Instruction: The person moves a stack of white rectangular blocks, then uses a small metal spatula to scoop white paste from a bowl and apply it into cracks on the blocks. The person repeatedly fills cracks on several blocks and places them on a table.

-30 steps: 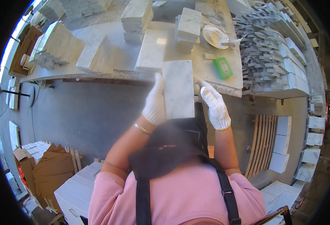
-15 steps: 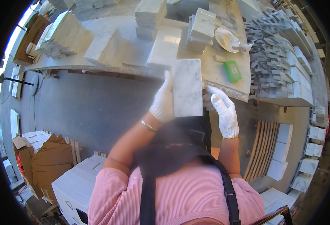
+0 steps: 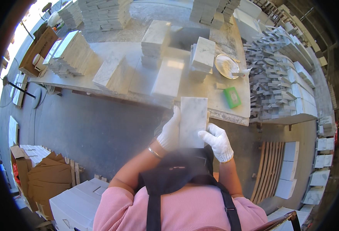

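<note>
In front of my apron I hold a white marble tile (image 3: 193,121) with grey veining, its face turned up. My left hand (image 3: 170,131), in a white knit glove, grips its left edge with the thumb along the side. The gloved right hand (image 3: 217,141) is closed on the right edge, thumb resting on the tile's face and the other fingers partly hidden behind it. Just beyond the tile is the workbench (image 3: 200,90), where a marble tile (image 3: 168,77) lies flat near the front edge.
Stacked tiles (image 3: 73,52) stand on the bench's left, with more stacks (image 3: 154,36) mid-bench. At its right are a round dish of white powder (image 3: 226,66) and a green block (image 3: 232,97). Many thin stone pieces (image 3: 271,77) are heaped further right. Cardboard (image 3: 48,177) and a white box (image 3: 77,204) stand lower left.
The tile has come down toward my body, away from the bench edge. My right hand, apart from it before, has moved in and taken its right edge. The view has tilted upward.
</note>
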`<state>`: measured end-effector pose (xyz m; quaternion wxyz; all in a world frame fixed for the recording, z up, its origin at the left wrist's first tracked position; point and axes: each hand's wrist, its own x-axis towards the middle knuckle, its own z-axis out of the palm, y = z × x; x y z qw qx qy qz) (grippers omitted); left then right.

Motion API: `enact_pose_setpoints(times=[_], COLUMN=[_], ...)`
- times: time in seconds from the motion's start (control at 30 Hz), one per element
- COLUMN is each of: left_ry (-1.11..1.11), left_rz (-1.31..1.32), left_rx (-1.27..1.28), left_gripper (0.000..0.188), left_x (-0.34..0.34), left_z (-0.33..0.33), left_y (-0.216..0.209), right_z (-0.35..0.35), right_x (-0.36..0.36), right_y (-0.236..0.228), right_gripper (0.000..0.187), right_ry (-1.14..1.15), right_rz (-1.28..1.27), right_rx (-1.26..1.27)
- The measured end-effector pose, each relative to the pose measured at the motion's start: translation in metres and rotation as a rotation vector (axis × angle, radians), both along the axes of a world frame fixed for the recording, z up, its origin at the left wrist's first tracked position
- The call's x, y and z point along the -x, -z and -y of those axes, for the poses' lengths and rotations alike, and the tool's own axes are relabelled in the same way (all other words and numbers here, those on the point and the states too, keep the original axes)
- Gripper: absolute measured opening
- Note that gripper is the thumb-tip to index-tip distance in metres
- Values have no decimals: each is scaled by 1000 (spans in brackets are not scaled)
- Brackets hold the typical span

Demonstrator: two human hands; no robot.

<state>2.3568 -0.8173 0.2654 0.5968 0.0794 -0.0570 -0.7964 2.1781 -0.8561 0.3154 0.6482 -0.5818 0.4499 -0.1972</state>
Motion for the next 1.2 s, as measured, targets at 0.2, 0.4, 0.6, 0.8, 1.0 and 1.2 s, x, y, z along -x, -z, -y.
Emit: enact_pose_setpoints(times=[0.2,0.4,0.6,0.8,1.0,1.2], left_ry=[8,10,-12,-32,-92,-52], left_rz=[16,135,325,550,879,991], left_rx=[6,-25,-113,-215,-46,-138], left_gripper=[86,82,73,60,49,38], left_x=[0,-5,-10,-17,-17,0], left_z=[1,0,-5,1,20,45], left_y=[2,-2,-13,-20,-27,-24], right_z=[-2,0,3,4,8,21], right_x=[1,0,3,7,13,21], right_y=[-2,3,9,19,27,24], right_gripper=[30,32,31,30,29,35], right_ry=[-2,4,9,64,161,139], right_rz=[0,21,3,93,140,-20], right_rx=[42,6,-31,-96,-73,2])
